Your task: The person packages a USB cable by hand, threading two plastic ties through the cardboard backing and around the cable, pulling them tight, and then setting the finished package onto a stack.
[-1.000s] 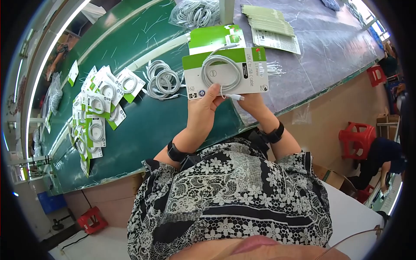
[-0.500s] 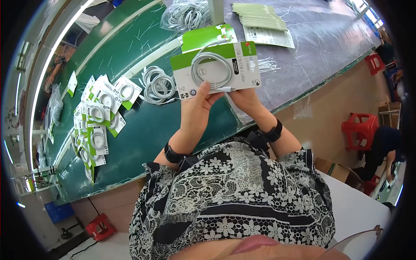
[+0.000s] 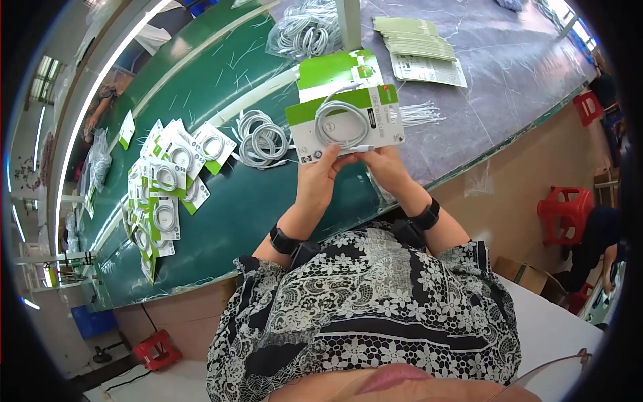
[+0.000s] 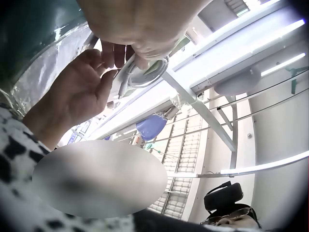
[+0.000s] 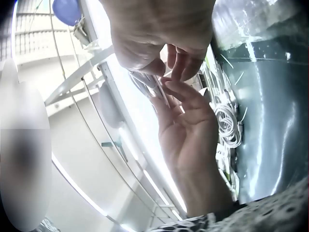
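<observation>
Left hand [image 3: 315, 181]: pinches USB-C cable card [image 3: 343, 125], thumb in front;
Right hand [image 3: 390, 170]: grips its lower edge, fingers partly hidden;
Fine print [image 3: 380, 109]: blurred

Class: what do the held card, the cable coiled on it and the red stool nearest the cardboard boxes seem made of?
Card: probably paperboard; thin, flat, printed, smooth.
Cable: likely matte, flexible plastic; pale, even loops. Fine weave can't be ruled out.
Stool: apparently moulded plastic; uniform red, with openings.
</observation>
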`<state>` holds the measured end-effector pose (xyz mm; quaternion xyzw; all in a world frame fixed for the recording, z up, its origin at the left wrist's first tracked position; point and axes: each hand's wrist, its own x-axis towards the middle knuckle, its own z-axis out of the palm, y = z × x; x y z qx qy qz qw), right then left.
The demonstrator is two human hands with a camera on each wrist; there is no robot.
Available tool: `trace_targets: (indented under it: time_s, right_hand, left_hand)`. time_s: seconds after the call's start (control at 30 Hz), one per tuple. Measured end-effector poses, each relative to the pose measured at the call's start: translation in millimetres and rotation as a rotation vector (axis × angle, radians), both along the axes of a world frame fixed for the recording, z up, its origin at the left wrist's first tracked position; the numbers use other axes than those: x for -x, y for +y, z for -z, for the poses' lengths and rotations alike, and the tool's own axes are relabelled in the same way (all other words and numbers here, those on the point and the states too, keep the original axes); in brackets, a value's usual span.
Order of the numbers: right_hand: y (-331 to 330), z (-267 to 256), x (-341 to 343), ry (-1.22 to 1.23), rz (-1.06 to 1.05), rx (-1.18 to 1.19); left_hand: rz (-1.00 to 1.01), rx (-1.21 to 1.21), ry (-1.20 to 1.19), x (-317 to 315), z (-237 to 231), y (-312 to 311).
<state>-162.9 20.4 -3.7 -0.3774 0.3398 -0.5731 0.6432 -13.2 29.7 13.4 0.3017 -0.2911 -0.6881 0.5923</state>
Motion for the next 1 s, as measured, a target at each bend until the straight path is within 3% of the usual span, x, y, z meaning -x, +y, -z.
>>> trace_targets:
  time_s: [0.13,0.23,0.3,0.43,0.53,0.63,0.7,0.8,0.83,0.9,0.93,1.0]
  right_hand:
    - [-10.7,16.7,29.1,-0.228,-0.151,-0.026]
    - [1.4,-26.2,19.3,-0.384,-0.121,-0.072]
    - [-2.5,-32.2,18.1,-0.458,-0.108,-0.084]
    - [-23.9,-10.3,37.6,-0.238,-0.041,-0.129]
    - [-30.1,-20.3,62.3,-0.059,-0.293,-0.030]
    - [-26.8,-28.6,59.7,0.091,-0.370,-0.006]
    - [-26.0,-28.7,56.3,0.168,-0.406,0.002]
    - [-31.2,-30.3,49.4,0.386,-0.036,0.000]
    - [-29.1,-32.8,48.2,0.387,-0.034,-0.001]
    - [-19.7,-44.3,46.0,0.845,0.329,0.610]
    - [-14.4,-49.0,43.7,1.060,0.512,0.924]
    - [4.7,-56.8,22.1,1.201,0.393,0.934]
  left_hand:
    - [0.079,-0.028,0.003,-4.2,3.4,13.1]
    - [0.025,-0.064,0.021,-13.1,29.4,15.0]
    - [0.060,-0.043,0.024,-5.4,21.8,18.4]
    - [0.141,-0.089,0.060,2.4,-17.3,20.4]
    - [0.107,-0.236,0.128,-17.0,-37.0,10.2]
    - [0.412,0.031,-0.228,-42.3,-22.8,-5.6]
    - [0.444,0.003,-0.219,-42.5,-10.3,-6.0]
    - [0.524,-0.039,-0.206,-35.2,0.0,-5.6]
    - [0.423,-0.025,-0.180,-26.1,2.8,-2.7]
    - [0.212,0.005,-0.122,-9.9,7.8,1.0]
    - [0.208,0.005,-0.116,-5.9,10.0,1.5]
    - [0.172,0.026,-0.060,0.7,15.9,6.3]
